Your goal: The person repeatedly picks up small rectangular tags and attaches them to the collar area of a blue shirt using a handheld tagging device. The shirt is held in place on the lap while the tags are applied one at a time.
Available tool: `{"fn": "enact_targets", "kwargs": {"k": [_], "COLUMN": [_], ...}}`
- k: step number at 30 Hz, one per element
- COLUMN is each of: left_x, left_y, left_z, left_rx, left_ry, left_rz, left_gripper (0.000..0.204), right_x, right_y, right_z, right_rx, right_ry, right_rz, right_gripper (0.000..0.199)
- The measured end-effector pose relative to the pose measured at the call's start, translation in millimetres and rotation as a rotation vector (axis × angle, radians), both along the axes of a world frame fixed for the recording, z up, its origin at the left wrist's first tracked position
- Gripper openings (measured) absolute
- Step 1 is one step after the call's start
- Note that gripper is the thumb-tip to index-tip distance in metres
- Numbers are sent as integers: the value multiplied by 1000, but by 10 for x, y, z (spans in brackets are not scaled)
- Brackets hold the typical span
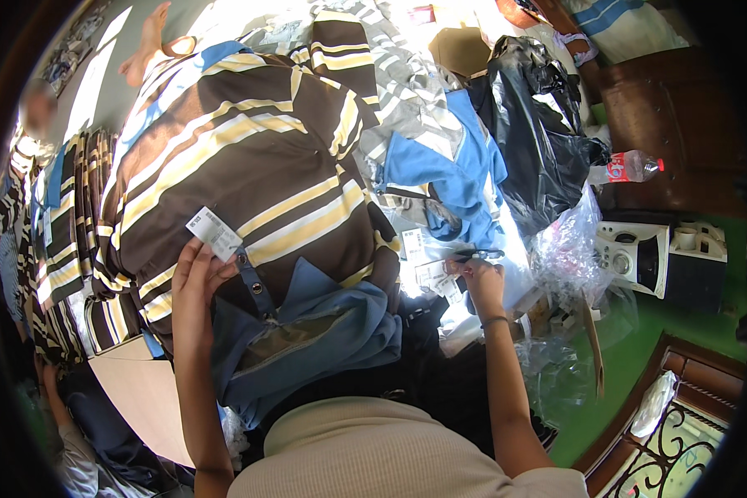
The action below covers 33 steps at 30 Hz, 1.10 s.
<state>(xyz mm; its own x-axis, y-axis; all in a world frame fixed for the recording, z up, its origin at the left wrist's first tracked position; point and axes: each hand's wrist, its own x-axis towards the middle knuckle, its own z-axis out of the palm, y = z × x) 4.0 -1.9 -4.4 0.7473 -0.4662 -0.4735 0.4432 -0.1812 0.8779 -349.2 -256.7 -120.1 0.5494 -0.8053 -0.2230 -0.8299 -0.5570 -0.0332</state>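
A brown polo shirt [216, 178] with white and yellow stripes lies spread in front of me, its blue collar [332, 332] toward my body. Beside the buttoned placket [256, 286], my left hand [199, 270] pinches a white printed tag [214, 232] over the striped cloth. My right hand [480, 282] is closed at the shirt's right, around a small dark tool [483, 254] whose kind I cannot make out. Several white tags [433, 275] are next to its fingers; whether it touches them is unclear.
Folded striped shirts [79, 216] are stacked at the left. Grey and blue garments [440, 166], a black plastic bag [531, 124] and crumpled clear plastic [564, 249] lie to the right. A plastic bottle [635, 166] and a speaker [635, 259] are farther right. Another person's foot [151, 46] shows at the far left.
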Motion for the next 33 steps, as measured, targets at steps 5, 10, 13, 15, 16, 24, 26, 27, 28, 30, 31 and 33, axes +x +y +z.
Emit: {"fn": "enact_targets", "kwargs": {"k": [5,10,13,15,16,24,26,27,28,30,31,33], "left_x": [5,0,-8,-19,-22,-12,-9,-11,-14,-18,-19,-24], "left_y": [65,60,57,57,58,100,107,107,107,112,113,111], "left_z": [-69,-77,-73,-72,-73,-91,-106,-114,-122,-125,-124,-121], "left_rx": [127,148,155,144,132,139,150,136,132,126,122,118], "left_ry": [-28,-72,-84,-81,-74,-82,-90,-85,-84,-83,-81,-79], "left_rz": [-1,5,3,9,19,14,16,9,10,12,13,15], "left_gripper": [56,60,59,57,56,54,54,54,54,54,54,55], "right_x": [-10,-6,1,3,1,-82,-94,-98,-101,-107,-109,-113], "right_y": [53,52,10,-6,-13,-35,-40,-44,-46,-48,-46,-36], "right_z": [-27,-37,-36,-34,-32,-23,-28,-28,-28,-23,-22,-22], "right_rx": [-52,-59,-18,-18,-20,1,4,10,12,16,9,32], "right_ry": [-78,-115,-38,-75,-104,-63,-79,-90,-129,-83,-112,-88], "right_rz": [85,140,163,208,241,211,233,247,272,287,312,283], "right_gripper": [5,5,5,4,3,4,4,4,4,4,4,4]}}
